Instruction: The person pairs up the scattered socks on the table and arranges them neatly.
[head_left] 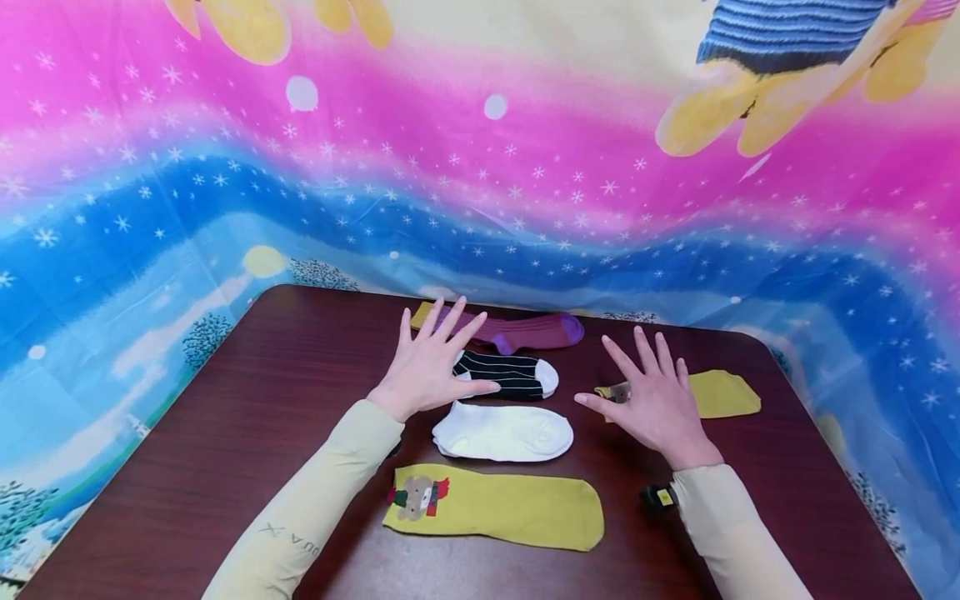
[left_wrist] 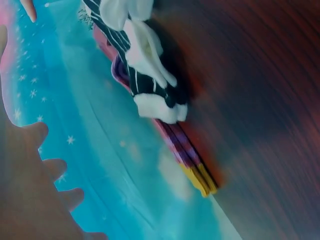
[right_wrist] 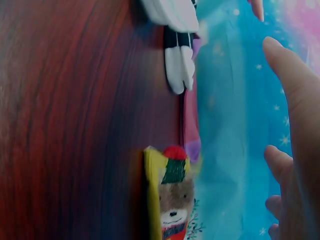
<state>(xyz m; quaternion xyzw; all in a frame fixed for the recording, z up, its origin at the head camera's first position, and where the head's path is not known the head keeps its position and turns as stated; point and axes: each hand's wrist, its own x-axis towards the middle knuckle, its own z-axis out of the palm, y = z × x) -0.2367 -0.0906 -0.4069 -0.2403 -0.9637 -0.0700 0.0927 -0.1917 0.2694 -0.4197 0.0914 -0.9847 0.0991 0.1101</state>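
Note:
Both hands are held above the table with fingers spread and nothing in them. My left hand [head_left: 427, 367] hovers by the left ends of a black sock with white stripes [head_left: 513, 375] and a purple sock with a yellow cuff [head_left: 540, 332], partly covering both. My right hand [head_left: 656, 400] is over a yellow sock [head_left: 726, 394] and hides its middle; its bear face [right_wrist: 175, 200] shows in the right wrist view. White socks [head_left: 502, 432] lie in the middle. Nearest the front is another yellow sock [head_left: 525, 508] with a bear at its left end.
The dark wooden table [head_left: 247, 417] has rounded back corners. A printed cloth [head_left: 450, 167] with snowflakes hangs close behind it and along both sides. A small black device [head_left: 658, 498] sits at the right wrist.

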